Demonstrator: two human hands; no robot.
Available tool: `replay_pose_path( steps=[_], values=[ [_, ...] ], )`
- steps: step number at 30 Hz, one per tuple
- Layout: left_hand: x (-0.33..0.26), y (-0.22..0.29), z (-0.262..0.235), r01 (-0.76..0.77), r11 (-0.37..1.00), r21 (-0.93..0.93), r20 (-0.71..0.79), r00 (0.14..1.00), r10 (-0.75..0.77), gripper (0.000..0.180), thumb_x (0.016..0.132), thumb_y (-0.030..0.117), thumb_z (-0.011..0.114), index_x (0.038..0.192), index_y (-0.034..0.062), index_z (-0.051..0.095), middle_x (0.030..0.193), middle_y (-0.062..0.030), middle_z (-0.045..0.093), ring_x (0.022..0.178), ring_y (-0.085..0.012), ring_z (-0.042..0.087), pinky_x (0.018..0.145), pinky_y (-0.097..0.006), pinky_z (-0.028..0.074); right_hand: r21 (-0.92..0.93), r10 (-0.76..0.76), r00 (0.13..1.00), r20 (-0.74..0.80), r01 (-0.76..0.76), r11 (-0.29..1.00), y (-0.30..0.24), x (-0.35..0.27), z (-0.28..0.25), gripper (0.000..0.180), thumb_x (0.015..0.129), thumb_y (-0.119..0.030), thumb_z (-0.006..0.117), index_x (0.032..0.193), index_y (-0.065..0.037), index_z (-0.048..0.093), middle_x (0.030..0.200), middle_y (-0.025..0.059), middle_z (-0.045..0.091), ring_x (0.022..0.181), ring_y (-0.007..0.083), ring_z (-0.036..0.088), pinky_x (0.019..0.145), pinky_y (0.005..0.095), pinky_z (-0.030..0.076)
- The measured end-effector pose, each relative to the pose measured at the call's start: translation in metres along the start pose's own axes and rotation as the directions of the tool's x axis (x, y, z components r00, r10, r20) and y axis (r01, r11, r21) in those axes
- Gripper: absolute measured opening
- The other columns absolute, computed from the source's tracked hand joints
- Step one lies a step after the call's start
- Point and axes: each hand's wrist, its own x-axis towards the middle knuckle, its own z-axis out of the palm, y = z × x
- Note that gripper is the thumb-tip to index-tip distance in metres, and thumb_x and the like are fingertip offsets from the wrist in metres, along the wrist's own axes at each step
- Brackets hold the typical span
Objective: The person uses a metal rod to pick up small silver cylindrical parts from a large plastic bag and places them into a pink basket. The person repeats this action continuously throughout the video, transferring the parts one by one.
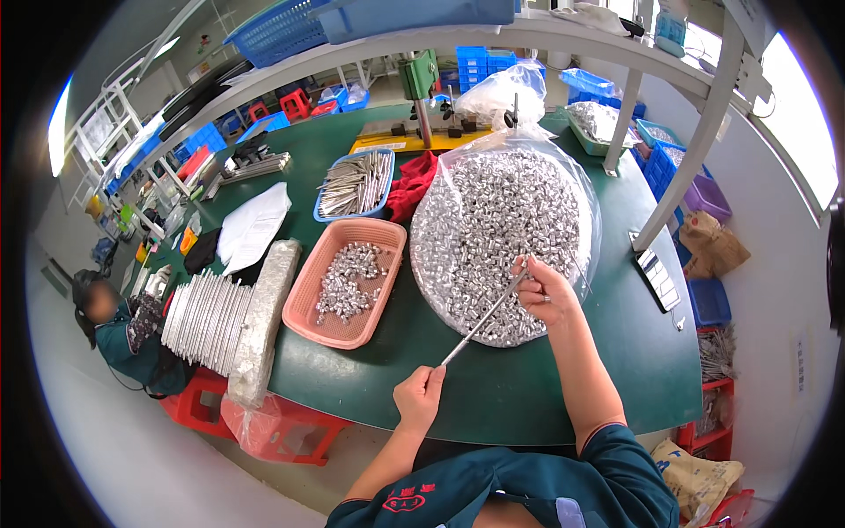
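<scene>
A thin silvery metal rod (482, 322) slants up to the right between my hands. My left hand (418, 400) is closed round its lower end, just off the table's front edge. At the upper end, my right hand (546, 295) pinches the rod; whether a small part also sits between those fingertips, I cannot tell. Beneath and beyond my right hand lies a round heap of small shiny metal pieces (519, 211) in a clear plastic bag (591, 207). Left of the heap, a pink basket (295, 321) holds more small metal pieces (348, 282).
Behind the pink basket stands a blue basket (319, 211) of metal rods, beside a red cloth (412, 187). A green press (420, 77) rises at the back. A phone (658, 280) lies at the right. At far left a person (132, 326) sits by stacked rods (207, 321). A shelf (563, 37) spans overhead.
</scene>
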Motion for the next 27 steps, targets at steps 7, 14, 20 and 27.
replay_pose_path(
  steps=[7,14,20,27],
  values=[
    [0.0,0.004,-0.002,0.013,1.0,0.004,0.001,1.0,-0.013,0.029,0.094,0.026,0.069,0.075,0.0032,0.065,0.054,-0.0081,0.05,0.045,-0.0165,0.047,0.046,-0.031,0.039,-0.075,-0.077,0.997,0.011,0.077,0.994,0.005,-0.002,0.006,0.015,0.1,-0.019,0.06,0.107,-0.005,0.062,0.094,0.0025,0.06,0.062,0.0028,0.041,0.044,0.0161,0.028],
    [0.0,0.003,-0.001,-0.023,1.0,-0.002,-0.01,1.0,0.023,0.03,0.094,0.025,0.069,0.075,0.0032,0.064,0.053,-0.008,0.05,0.044,-0.0163,0.046,0.046,-0.031,0.038,-0.137,-0.134,0.989,-0.062,0.124,0.983,0.007,-0.005,0.014,0.014,0.099,-0.017,0.063,0.102,-0.004,0.064,0.087,0.0016,0.06,0.06,0.0035,0.04,0.044,0.0176,0.029],
    [-0.001,0.0,-0.002,-0.017,1.0,0.005,0.012,1.0,0.017,0.029,0.094,0.025,0.069,0.076,0.0033,0.065,0.054,-0.0084,0.049,0.044,-0.0163,0.046,0.046,-0.031,0.038,-0.509,-0.382,0.92,-0.088,0.288,0.811,0.009,-0.008,0.026,0.013,0.097,-0.016,0.065,0.098,-0.003,0.065,0.07,-0.0036,0.05,0.055,0.0043,0.039,0.044,0.02,0.029],
    [-0.001,0.001,-0.003,0.018,0.999,-0.03,0.001,1.0,-0.018,0.028,0.094,0.024,0.069,0.077,0.0026,0.065,0.054,-0.0076,0.048,0.045,-0.0148,0.045,0.046,-0.03,0.038,-0.239,-0.235,0.97,-0.068,0.213,0.947,0.017,-0.008,0.026,0.015,0.097,-0.017,0.065,0.1,-0.003,0.066,0.074,-0.0034,0.05,0.055,0.0039,0.038,0.044,0.0194,0.029]
  ],
)
